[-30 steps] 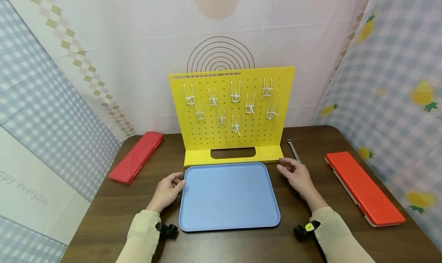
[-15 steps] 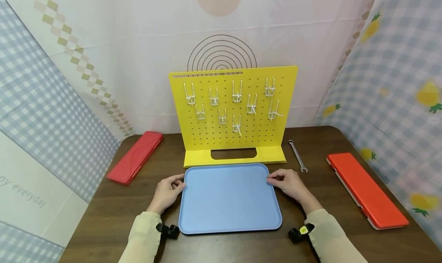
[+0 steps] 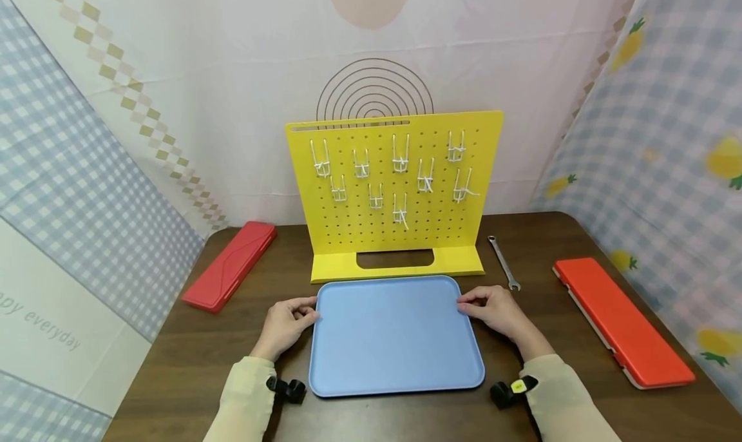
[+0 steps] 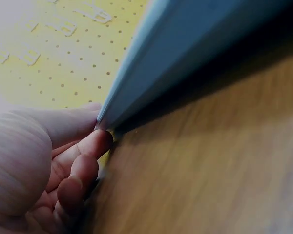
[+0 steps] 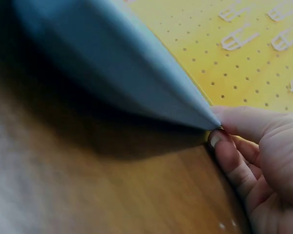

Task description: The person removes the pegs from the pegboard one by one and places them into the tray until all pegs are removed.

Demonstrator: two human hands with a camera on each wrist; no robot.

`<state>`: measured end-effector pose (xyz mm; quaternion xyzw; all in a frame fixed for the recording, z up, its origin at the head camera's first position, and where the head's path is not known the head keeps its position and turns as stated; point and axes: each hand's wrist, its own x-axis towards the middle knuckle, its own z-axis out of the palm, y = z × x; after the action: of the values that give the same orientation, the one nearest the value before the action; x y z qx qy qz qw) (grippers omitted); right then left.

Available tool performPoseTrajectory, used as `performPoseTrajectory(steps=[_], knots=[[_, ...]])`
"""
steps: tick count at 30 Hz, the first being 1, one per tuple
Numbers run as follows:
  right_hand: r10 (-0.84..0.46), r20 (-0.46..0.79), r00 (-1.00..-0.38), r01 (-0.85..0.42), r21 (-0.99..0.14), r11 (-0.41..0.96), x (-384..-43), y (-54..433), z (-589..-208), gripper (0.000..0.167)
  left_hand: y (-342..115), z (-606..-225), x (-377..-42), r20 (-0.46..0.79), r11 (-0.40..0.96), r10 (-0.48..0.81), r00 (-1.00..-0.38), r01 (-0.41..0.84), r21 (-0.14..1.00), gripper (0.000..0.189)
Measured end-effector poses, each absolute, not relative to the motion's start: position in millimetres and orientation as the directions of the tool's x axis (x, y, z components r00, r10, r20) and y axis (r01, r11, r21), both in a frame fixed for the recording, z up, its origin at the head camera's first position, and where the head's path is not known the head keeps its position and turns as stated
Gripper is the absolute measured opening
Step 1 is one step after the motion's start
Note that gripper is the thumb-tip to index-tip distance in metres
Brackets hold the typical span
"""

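A light blue rectangular tray [image 3: 397, 339] lies before the yellow pegboard, in the middle of the head view. My left hand [image 3: 284, 326] pinches its left rim, thumb above and fingers curled below, as the left wrist view shows at the tray's edge [image 4: 151, 63]. On the opposite side, the right hand [image 3: 500, 313] grips the right rim the same way. In the right wrist view the thumb [image 5: 249, 122] lies on top of the tray [image 5: 136, 73], with the fingertips under it. Nothing lies on the tray.
Behind the tray stands a yellow pegboard [image 3: 348, 226] with several white double hooks [image 3: 375, 197]. A wrench [image 3: 503, 261] lies right of it. One dark red case [image 3: 230, 266] sits at the left of the wooden table [image 3: 191, 371], and a bright red case [image 3: 623, 323] at the right.
My right hand has come leftward from beside the wrench and taken hold of the tray's right rim. Since then the tray has shifted slightly right with both hands.
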<state>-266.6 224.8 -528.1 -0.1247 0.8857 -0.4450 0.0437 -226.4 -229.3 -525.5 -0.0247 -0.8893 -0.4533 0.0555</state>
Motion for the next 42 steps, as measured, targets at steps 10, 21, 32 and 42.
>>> performPoseTrajectory(steps=[10,21,32,42], knots=[[-0.25,-0.006,-0.968,-0.138,-0.821,0.554,-262.6,232.9,-523.6,0.018,-221.8,-523.6,-223.3,0.132,0.591,-0.017,-0.991,0.097,0.801,0.026],[-0.266,0.022,-0.964,-0.169,-0.822,0.544,-267.1,231.6,-524.1,0.019,-227.5,-517.4,-228.2,0.076,0.566,0.014,-0.997,0.071,0.821,0.024],[-0.274,0.022,-0.961,-0.173,-0.824,0.54,-268.4,229.2,-526.0,0.017,-241.3,-494.3,-238.0,0.068,0.578,0.054,-0.996,0.087,0.812,0.029],[-0.27,0.028,-0.963,-0.178,-0.816,0.551,-264.8,230.1,-526.8,0.018,-236.4,-420.6,-271.8,0.258,0.548,0.022,-0.966,0.227,0.805,0.033]])
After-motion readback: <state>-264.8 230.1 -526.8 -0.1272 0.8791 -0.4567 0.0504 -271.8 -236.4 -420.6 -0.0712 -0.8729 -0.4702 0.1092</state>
